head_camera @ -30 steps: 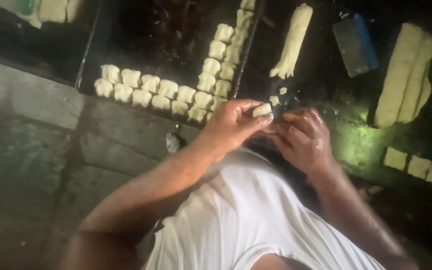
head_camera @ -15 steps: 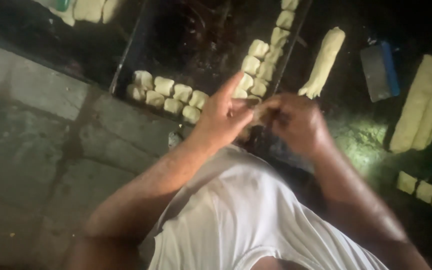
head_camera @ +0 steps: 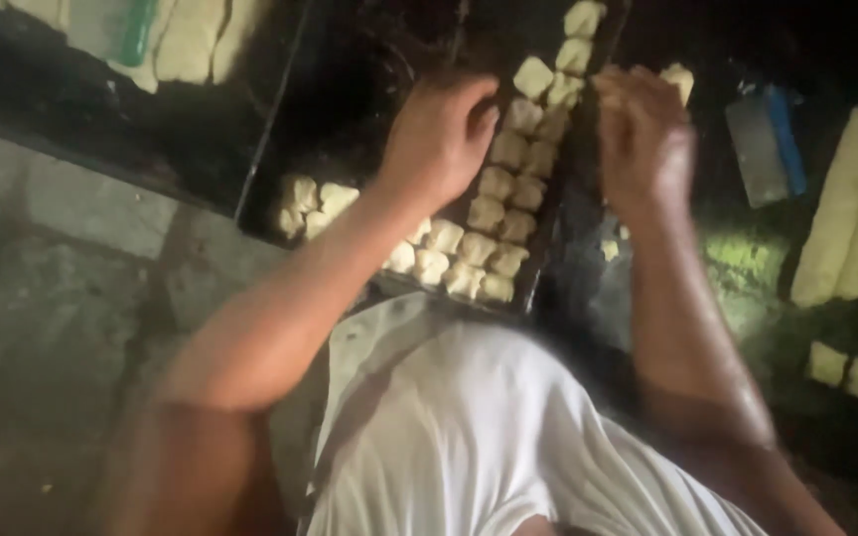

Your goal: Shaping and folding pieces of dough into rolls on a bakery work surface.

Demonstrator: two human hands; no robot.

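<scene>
The left hand (head_camera: 441,139) hangs over the dark tray (head_camera: 280,149) with its fingers curled downward, knuckles up, just above the rows of pale dough pieces (head_camera: 494,213); whether the fingertips touch a piece or pinch one cannot be told, since the back of the hand covers them. The right hand (head_camera: 644,134) is raised beside the tray's right edge, fingers bent inward, and a pale lump of dough (head_camera: 680,79) shows at its far side, though blur hides whether the hand grips it or merely sits in front of it. The dough pieces lie along the tray's near edge and up its right side, partly hidden under the left forearm. To the right, on the dark surface (head_camera: 747,278), lies a flat rectangular scraper with a blue handle (head_camera: 767,144), and beyond it long pale dough strips (head_camera: 851,208), cut off by the frame. A few cut blocks (head_camera: 846,372) sit near the right edge. At top left, more pale dough and a green object (head_camera: 136,30) are only partly visible. A white shirt (head_camera: 489,447) fills the bottom.
</scene>
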